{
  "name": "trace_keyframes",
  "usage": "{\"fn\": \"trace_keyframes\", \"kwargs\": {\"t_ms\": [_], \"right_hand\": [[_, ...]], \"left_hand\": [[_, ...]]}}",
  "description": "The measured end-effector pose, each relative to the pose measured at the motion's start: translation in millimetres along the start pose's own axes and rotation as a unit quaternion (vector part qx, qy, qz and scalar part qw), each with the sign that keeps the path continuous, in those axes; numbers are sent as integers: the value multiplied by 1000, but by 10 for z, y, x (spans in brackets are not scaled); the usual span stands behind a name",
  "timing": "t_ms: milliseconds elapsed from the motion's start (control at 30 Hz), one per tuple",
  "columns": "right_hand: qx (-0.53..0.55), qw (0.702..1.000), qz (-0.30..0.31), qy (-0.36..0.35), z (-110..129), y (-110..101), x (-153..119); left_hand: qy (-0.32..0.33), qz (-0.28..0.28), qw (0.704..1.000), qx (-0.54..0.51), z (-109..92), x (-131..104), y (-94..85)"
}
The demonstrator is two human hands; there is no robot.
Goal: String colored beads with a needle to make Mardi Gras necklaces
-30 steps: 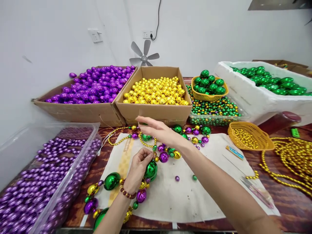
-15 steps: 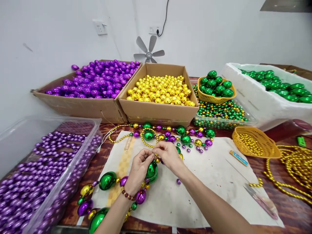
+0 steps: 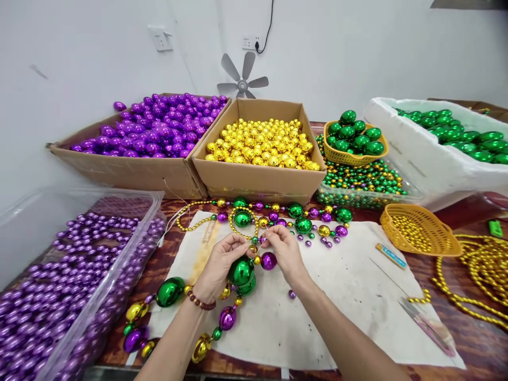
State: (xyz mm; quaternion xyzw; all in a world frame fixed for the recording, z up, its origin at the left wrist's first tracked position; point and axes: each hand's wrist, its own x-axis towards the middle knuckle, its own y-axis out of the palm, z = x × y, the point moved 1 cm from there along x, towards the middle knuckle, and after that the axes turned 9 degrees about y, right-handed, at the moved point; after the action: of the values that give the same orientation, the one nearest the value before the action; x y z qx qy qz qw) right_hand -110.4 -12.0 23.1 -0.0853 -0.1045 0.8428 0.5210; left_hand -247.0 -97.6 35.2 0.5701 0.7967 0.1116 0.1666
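My left hand (image 3: 223, 262), with a bracelet at the wrist, is closed in a pinch at the string just above a big green bead (image 3: 241, 271). My right hand (image 3: 284, 253) pinches a thin pale string (image 3: 261, 245) that slants down toward the left fingertips. A large purple bead (image 3: 269, 261) hangs just below the right fingers. From the left hand a bead necklace (image 3: 227, 318) of green, gold and purple beads loops over the cloth and partly under my left forearm. Behind the fingers lies another beaded strand (image 3: 304, 226) with a small gold-bead loop.
A white cloth (image 3: 337, 317) covers the table's middle. Boxes of purple beads (image 3: 135, 168) and gold beads (image 3: 254, 182) stand behind. At left is a clear tub (image 3: 79, 296). On the right lie a yellow basket (image 3: 444, 243), a box cutter (image 3: 391, 256), a needle (image 3: 387, 275) and scissors (image 3: 428, 325).
My hands have moved slightly apart, the right one to the right, and the string between them now shows. The purple bead beside the big green bead has come into sight.
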Motion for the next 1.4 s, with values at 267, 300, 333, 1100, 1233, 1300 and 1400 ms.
{"fn": "trace_keyframes", "kwargs": {"t_ms": [267,300,333,1100,1233,1300,1400], "right_hand": [[-107,977,116,-144,365,-100,224],[-120,973,127,-150,388,-92,256],[-131,970,137,-152,401,-90,284],[-12,941,331,70,351,-386,170],[-12,935,343,90,240,-147,354],[-3,937,336,99,238,-97,385],[14,935,336,114,248,-68,413]], "left_hand": [[-33,65,996,48,-62,132,-7],[-34,64,996,52,-73,137,-2],[-37,61,996,55,-82,140,-1],[52,130,961,240,-303,113,-48],[157,124,910,363,-300,70,-63],[221,113,867,433,-264,51,-82],[314,97,815,477,-177,37,-100]]}}
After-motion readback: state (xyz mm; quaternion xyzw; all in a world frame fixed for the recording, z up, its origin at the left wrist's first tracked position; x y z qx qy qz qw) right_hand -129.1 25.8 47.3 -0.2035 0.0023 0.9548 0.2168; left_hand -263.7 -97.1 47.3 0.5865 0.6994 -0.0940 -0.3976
